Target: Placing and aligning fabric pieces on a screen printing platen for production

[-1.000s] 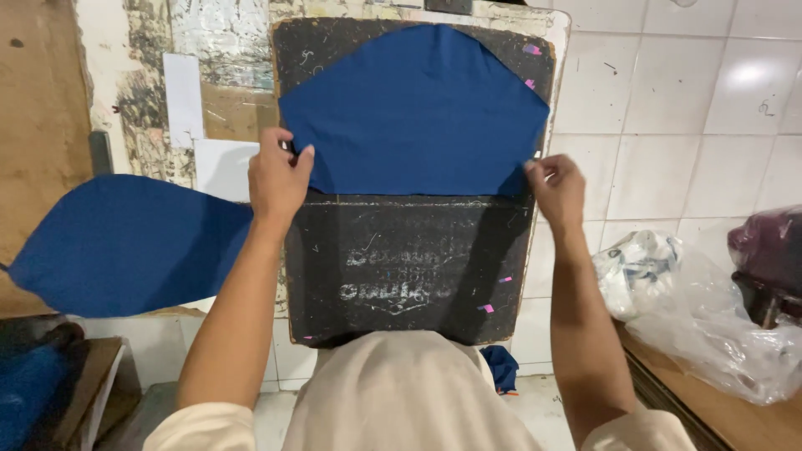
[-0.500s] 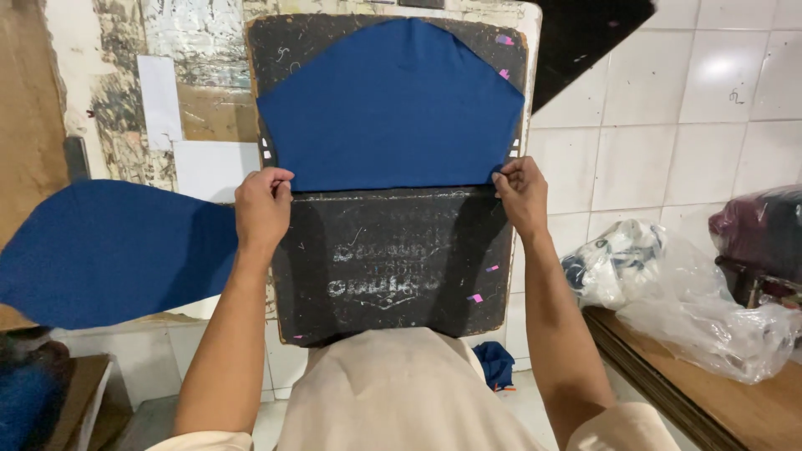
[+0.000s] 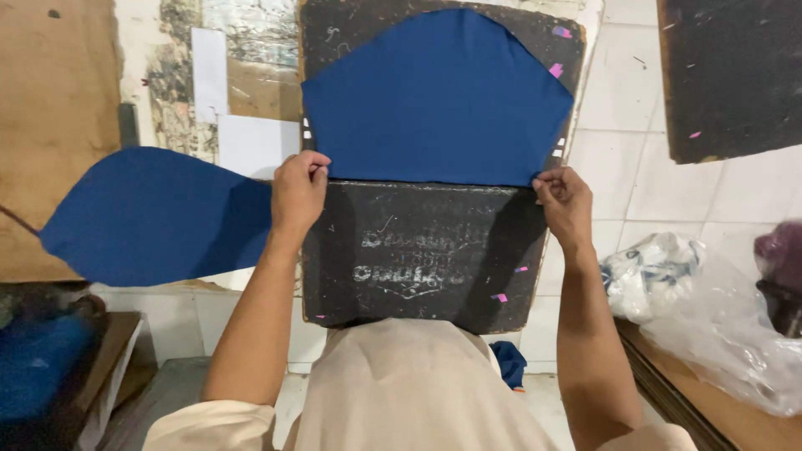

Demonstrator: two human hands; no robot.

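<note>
A blue cut piece of fabric (image 3: 439, 100) lies flat on the upper half of a black board (image 3: 422, 255) in front of me. My left hand (image 3: 298, 188) pinches the fabric's lower left corner against the board. My right hand (image 3: 565, 200) pinches its lower right corner. The fabric's bottom edge runs straight between the two hands. Small pink and white marks dot the board's edges.
A second blue fabric piece (image 3: 154, 217) lies to the left over brown cardboard (image 3: 54, 108). Another black board (image 3: 731, 75) sits at the upper right on white tiles. Clear plastic bags (image 3: 710, 313) rest on a wooden surface at right. Blue cloth lies at lower left.
The view has shifted so the board and fabric sit lower and more to the right in frame. Both hands stay on the fabric's lower corners.
</note>
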